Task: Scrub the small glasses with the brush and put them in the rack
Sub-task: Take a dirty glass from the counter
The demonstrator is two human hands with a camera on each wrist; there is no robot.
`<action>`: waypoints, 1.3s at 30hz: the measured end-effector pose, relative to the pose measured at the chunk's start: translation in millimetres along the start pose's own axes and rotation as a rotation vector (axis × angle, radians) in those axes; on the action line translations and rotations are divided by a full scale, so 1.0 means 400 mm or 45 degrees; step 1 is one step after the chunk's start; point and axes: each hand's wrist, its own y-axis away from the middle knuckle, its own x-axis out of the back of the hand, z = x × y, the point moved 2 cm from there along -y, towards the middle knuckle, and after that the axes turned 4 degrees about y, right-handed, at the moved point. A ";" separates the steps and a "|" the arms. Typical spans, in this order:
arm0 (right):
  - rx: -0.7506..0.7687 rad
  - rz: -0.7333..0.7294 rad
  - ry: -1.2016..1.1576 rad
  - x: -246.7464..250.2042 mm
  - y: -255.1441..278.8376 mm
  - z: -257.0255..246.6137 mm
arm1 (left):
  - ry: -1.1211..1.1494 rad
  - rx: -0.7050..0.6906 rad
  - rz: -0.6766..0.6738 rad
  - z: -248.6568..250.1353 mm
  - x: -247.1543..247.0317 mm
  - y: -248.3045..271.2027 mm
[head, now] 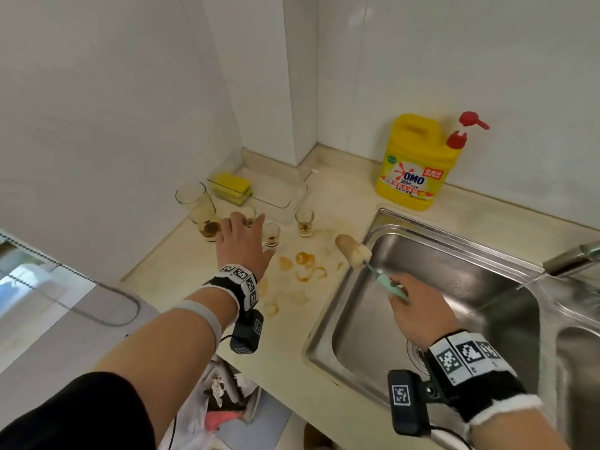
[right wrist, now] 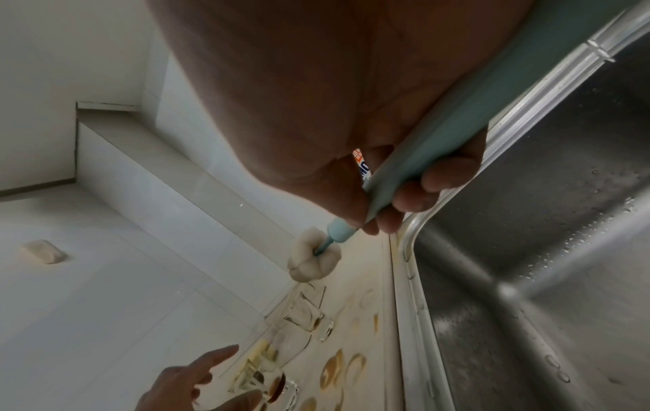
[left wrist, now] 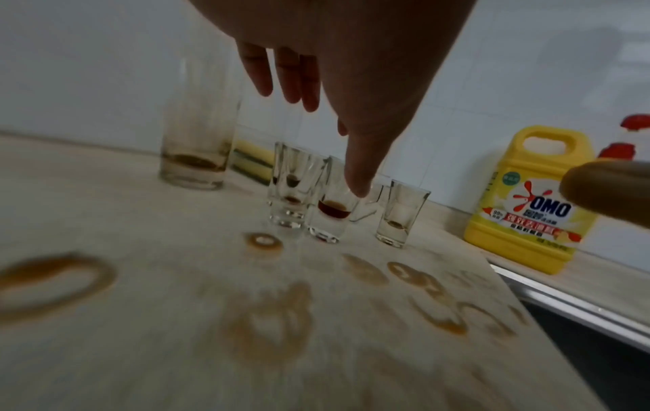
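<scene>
Three small glasses with brown dregs stand on the stained counter (head: 292, 306): one (head: 271, 236) beside my left hand (head: 246, 222), one (head: 304, 222) further right, one (head: 250, 216) half hidden under the fingers. The left hand hovers over them with fingers (left wrist: 359, 178) spread; a fingertip is near the middle glass (left wrist: 330, 217), contact unclear. My right hand (head: 406, 297) grips the teal handle (right wrist: 432, 155) of the brush, whose pale sponge head (head: 352, 250) hangs over the sink's left edge.
A tall dirty glass (head: 198, 209) stands at the far left by the wall. Behind it a clear tray (head: 279, 198) holds a yellow sponge (head: 232, 186). A yellow detergent bottle (head: 415, 164) stands behind the steel sink (head: 438, 319). Water runs from the faucet (head: 571, 258).
</scene>
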 end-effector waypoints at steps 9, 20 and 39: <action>-0.086 0.015 0.008 0.005 -0.035 -0.003 | 0.124 -0.065 -0.110 0.002 -0.033 -0.082; -0.052 0.068 -0.055 0.060 -0.016 0.079 | 1.191 -0.146 -0.238 0.256 0.043 0.013; -0.219 0.087 0.022 0.299 0.164 0.611 | 1.285 -0.251 -0.873 0.880 -0.114 0.215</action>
